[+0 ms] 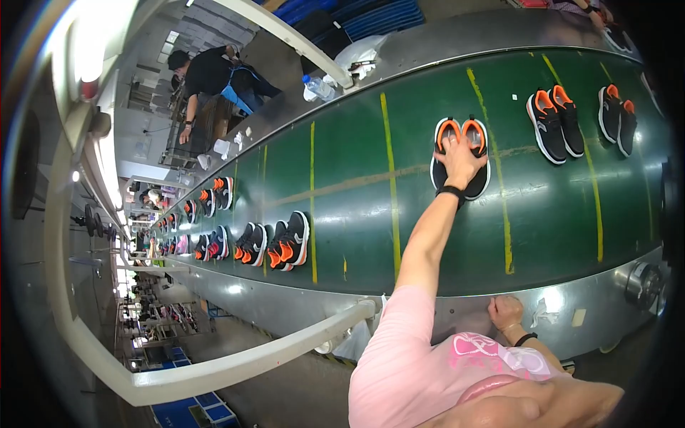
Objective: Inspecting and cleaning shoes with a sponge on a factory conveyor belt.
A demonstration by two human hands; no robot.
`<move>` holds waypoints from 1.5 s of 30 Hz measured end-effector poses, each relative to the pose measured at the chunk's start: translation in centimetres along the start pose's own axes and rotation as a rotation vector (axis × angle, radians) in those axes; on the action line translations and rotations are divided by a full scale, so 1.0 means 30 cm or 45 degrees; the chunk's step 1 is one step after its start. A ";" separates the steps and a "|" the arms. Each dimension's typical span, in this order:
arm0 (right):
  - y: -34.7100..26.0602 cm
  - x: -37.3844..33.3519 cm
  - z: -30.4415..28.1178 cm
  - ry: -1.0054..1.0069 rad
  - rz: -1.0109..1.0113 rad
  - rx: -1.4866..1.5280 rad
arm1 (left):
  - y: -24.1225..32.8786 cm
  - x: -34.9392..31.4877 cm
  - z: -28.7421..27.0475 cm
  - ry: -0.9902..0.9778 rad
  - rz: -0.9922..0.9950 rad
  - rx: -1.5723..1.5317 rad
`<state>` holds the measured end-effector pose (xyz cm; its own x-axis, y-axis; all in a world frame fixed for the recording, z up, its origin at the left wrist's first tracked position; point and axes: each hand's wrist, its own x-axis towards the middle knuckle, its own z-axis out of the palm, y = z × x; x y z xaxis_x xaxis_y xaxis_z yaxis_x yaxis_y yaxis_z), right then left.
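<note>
while the left hand [462, 160] is reaching out across the green conveyor belt [349, 214], its fingers are spreading partway over a pair of black shoes [478, 182] with orange linings. the shoes are standing side by side right under that grip, toes pointing back toward the person — fingertips are dipping at the left shoe's opening, the thumb is lying toward the right one, and how firmly they are pressing i cannot tell. a dark band [452, 191] is circling the wrist just behind.

nearer the body and right of the grip, the right hand [506, 312] is curling loosely by the metal edge [457, 310], well apart from the shoes. a matching pair [554, 128] is sitting to the right of the grip, another [617, 123] farther right; to its left, more shoes [289, 242] are lining up in two rows. beyond the grip, off to the left, a co-worker [210, 75] is leaning — one arm hanging down — past a clear bottle [319, 88].
</note>
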<state>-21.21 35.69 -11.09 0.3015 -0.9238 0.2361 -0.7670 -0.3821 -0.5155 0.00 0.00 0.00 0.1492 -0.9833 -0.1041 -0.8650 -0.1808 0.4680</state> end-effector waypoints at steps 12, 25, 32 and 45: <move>0.009 -0.053 -0.008 0.022 0.081 0.000 | -0.123 -0.717 -0.190 -0.245 0.618 0.020; 0.031 -0.064 -0.025 0.086 0.047 -0.005 | -0.306 -1.435 -0.163 -0.640 1.278 0.723; 0.025 -0.043 -0.038 0.025 0.243 -0.031 | -0.282 -1.562 -0.128 -0.424 0.918 0.360; -0.163 -0.030 -0.066 -0.521 0.469 0.614 | -0.476 -1.643 0.177 -0.279 -0.275 -0.612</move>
<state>-18.85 38.43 -7.15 0.3320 -0.8943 -0.3001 -0.5530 0.0733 -0.8300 2.45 51.16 -6.19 0.1514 -0.9049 -0.3978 -0.5031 -0.4169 0.7570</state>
